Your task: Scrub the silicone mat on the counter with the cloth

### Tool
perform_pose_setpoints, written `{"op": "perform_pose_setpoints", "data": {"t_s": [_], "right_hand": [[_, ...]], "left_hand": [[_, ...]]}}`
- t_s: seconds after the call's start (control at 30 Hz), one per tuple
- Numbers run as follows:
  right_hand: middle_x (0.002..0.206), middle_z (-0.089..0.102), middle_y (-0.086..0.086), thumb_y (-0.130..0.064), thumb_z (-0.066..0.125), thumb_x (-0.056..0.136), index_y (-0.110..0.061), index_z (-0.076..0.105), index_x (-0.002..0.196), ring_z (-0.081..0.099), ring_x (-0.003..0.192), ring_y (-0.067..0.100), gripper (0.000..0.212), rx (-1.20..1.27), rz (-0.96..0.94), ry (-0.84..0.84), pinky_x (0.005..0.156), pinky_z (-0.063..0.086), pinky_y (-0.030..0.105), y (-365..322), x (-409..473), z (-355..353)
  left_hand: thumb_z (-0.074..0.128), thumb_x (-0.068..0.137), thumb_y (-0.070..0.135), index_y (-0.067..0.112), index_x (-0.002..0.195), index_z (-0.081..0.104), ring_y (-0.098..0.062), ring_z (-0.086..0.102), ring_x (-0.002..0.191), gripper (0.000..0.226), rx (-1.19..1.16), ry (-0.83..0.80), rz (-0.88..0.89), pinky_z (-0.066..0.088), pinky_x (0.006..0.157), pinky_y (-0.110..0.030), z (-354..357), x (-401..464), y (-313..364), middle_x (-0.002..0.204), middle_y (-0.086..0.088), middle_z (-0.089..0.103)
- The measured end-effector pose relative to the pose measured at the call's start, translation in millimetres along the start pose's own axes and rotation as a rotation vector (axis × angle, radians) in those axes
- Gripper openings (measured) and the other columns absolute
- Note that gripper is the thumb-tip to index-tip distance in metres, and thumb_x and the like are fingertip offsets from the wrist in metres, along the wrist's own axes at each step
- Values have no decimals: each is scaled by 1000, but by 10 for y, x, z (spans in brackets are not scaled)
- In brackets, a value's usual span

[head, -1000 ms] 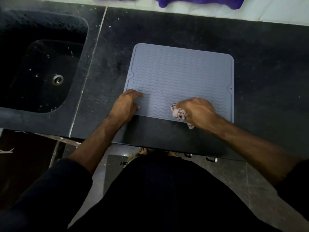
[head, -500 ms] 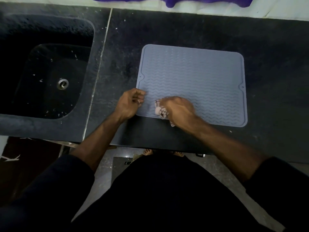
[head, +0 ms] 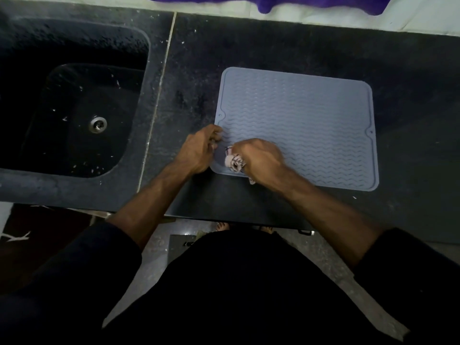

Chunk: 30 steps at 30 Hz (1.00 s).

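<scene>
A grey-blue silicone mat point(head: 303, 120) with a wavy ridge pattern lies flat on the black counter point(head: 410, 83). My right hand point(head: 261, 159) is closed around a bunched pale patterned cloth point(head: 234, 160) and presses it on the mat's near left corner. My left hand point(head: 200, 150) rests at the mat's left edge, its curled fingertips touching the rim just left of the cloth. Part of the cloth is hidden under my right hand.
A black sink point(head: 74, 115) with a metal drain point(head: 98, 124) is set into the counter at the left. A purple fabric point(head: 273, 2) hangs at the back wall. The counter's front edge runs just below the mat, with floor beneath.
My right hand has slid the cloth leftward along the mat's near edge, from the middle to the near left corner. My left hand stays at the mat's left edge.
</scene>
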State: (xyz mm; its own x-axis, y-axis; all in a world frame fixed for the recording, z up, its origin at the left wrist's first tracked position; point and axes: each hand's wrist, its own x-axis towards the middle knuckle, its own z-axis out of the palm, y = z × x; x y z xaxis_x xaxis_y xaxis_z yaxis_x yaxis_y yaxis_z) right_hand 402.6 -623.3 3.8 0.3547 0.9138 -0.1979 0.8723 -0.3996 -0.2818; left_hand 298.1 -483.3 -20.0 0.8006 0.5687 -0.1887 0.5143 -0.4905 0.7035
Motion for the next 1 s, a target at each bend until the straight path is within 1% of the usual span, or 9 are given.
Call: {"op": "perform_pose_setpoints", "data": {"t_s": [0.07, 0.27, 0.37, 0.47, 0.57, 0.67, 0.73, 0.83, 1.0], "right_hand": [[104, 68, 9, -16, 71, 78, -17, 66, 108, 63, 95, 28, 31, -58, 39, 2, 77, 50, 35, 35, -34, 51], [108, 70, 10, -19, 70, 80, -21, 67, 115, 64, 99, 30, 36, -45, 228, -98, 81, 50, 34, 335, -218, -131], [106, 69, 8, -20, 70, 81, -21, 67, 114, 63, 99, 30, 33, 40, 178, -47, 85, 51, 37, 205, -77, -183], [106, 67, 8, -21, 68, 84, -20, 63, 118, 62, 96, 29, 35, 50, 54, 26, 80, 51, 35, -106, 173, -111], [105, 65, 12, -16, 62, 89, -12, 60, 120, 63, 92, 29, 32, -47, -4, -20, 74, 50, 35, -297, 284, -3], [104, 65, 10, -20, 68, 85, -15, 65, 112, 62, 91, 26, 28, -89, 44, -38, 71, 47, 33, -160, 171, -20], [108, 64, 11, -22, 73, 82, -17, 64, 117, 61, 95, 26, 36, -122, 103, -80, 76, 48, 33, -24, 68, -62], [116, 62, 12, -20, 72, 83, -17, 59, 127, 59, 104, 27, 46, -142, 190, -175, 88, 50, 34, 104, -14, -149], [116, 61, 8, -19, 69, 83, -19, 64, 117, 54, 108, 27, 34, -88, -32, -82, 87, 47, 36, -101, 63, -115]], "left_hand": [[50, 90, -3, 10, 125, 57, -10, 53, 92, 38, 68, 15, 14, 43, 83, -25, -20, 23, -10, 114, -9, 66], [49, 89, -5, 10, 124, 58, -11, 55, 90, 38, 37, 4, 16, 45, 82, -27, -30, 40, -54, 113, -10, 66], [50, 89, -5, 10, 127, 56, -10, 55, 90, 41, 22, -6, 11, 44, 80, -23, -26, 51, -60, 115, -10, 65], [52, 87, -3, 12, 133, 48, -15, 57, 94, 48, 13, -58, -7, 42, 76, -11, -58, 57, -71, 120, -10, 62], [58, 86, 4, 14, 138, 42, -26, 58, 108, 55, 30, -84, 13, 44, 92, -25, -85, 47, -60, 125, -11, 59], [52, 89, 0, 13, 138, 44, -28, 61, 106, 52, 54, -46, 3, 46, 92, -30, -87, 60, -51, 120, -13, 63], [50, 90, -1, 13, 138, 44, -28, 62, 103, 51, 47, -46, -14, 49, 91, -36, -81, 58, -48, 118, -14, 64], [50, 91, -1, 13, 139, 44, -28, 63, 102, 50, 37, -52, -11, 49, 90, -38, -66, 40, -36, 117, -14, 64], [50, 90, 1, 15, 140, 42, -29, 61, 106, 53, 51, -49, -14, 48, 94, -40, -58, 71, -52, 121, -13, 63]]}}
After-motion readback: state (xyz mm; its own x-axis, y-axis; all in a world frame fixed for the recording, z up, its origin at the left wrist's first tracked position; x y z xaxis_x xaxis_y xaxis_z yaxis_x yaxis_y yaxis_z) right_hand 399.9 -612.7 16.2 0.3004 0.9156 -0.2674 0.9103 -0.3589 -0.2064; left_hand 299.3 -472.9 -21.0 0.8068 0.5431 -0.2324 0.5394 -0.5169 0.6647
